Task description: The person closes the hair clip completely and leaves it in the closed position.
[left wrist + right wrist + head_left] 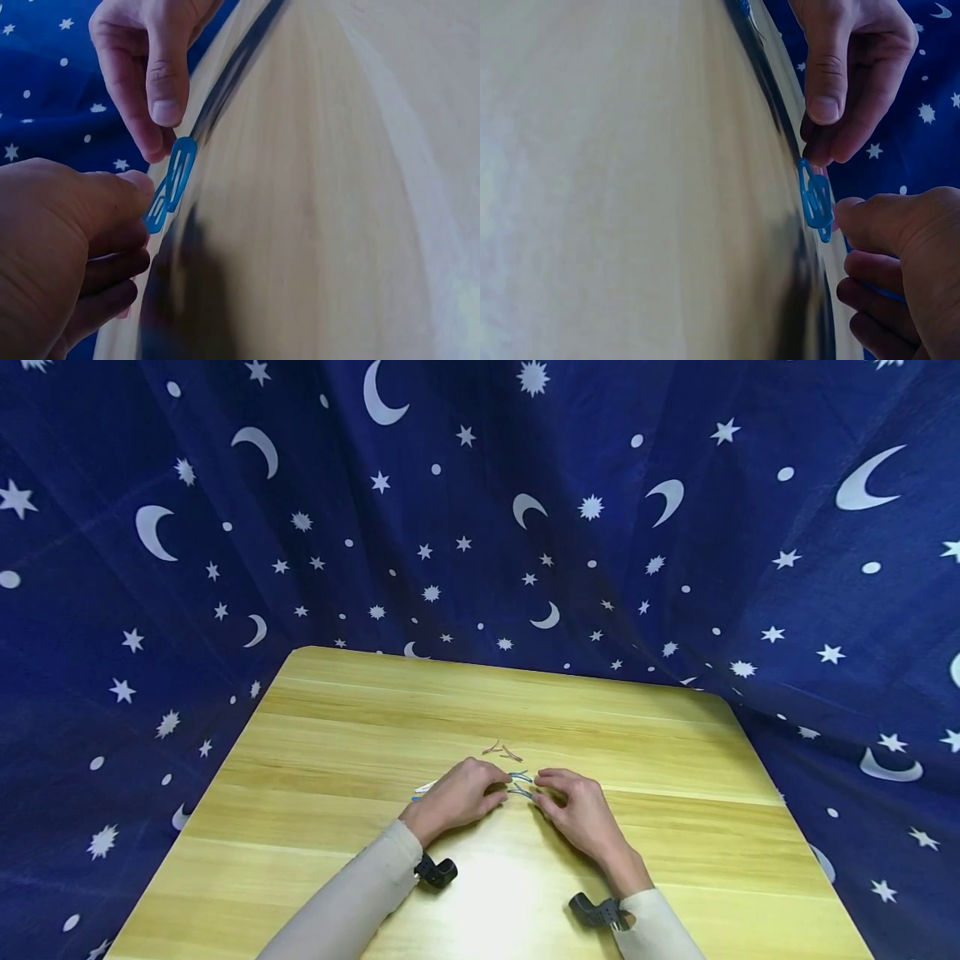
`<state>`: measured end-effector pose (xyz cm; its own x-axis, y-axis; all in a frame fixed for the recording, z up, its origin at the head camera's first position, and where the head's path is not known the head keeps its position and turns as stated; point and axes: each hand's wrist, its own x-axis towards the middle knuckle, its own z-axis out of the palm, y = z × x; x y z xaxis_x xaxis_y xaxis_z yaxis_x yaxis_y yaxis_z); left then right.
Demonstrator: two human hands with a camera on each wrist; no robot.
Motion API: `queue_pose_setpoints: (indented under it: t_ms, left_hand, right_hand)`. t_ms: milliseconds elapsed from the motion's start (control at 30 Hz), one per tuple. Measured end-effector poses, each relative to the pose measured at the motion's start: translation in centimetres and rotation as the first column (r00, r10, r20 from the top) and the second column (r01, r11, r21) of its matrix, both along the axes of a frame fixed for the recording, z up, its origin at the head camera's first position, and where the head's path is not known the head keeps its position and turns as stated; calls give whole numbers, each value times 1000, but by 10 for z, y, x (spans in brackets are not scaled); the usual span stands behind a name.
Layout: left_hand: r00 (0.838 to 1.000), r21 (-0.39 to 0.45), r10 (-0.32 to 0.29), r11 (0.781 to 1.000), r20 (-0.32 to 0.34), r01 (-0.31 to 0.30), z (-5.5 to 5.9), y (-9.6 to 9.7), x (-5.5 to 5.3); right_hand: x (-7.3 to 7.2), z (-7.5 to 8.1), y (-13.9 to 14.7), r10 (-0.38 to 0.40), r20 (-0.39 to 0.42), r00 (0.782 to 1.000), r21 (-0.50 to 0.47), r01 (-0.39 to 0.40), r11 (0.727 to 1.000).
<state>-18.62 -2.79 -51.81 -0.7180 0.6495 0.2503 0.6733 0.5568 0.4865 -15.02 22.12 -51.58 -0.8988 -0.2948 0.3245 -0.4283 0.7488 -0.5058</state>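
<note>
Two blue snap hair clips, one farther (521,775) and one nearer (519,792), lie on the wooden table between the hands, each with its flap sprung up. My left hand (461,797) comes in from the left, index fingertip and thumb right at the clips' left ends. From the other side my right hand (581,814) has its thumb tip at the nearer clip's right end and its index finger just beside the farther one. On both hands, thumb and index finger stand apart. In the left wrist view the blue clips (180,174) overlap each other.
Two pinkish hair clips, one at left (491,748) and one at right (512,755), lie just beyond the blue ones. A white clip (425,786) and a blue piece (416,798) show partly behind the left hand. A dark blue star-patterned curtain (480,510) hangs behind the table (337,718).
</note>
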Motion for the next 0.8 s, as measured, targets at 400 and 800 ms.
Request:
queue_pose_setpoints:
  t_ms: [400,800]
  left_hand:
    - [996,-37,25,999,-90,-29,-4,9,0]
    - [982,-101,70,991,-175,-89,-11,16,-1]
  right_hand:
    - [-1,-8,1,4,-21,1000,15,-3,1000]
    - [-1,-10,-2,1,-19,1000,10,-1,1000]
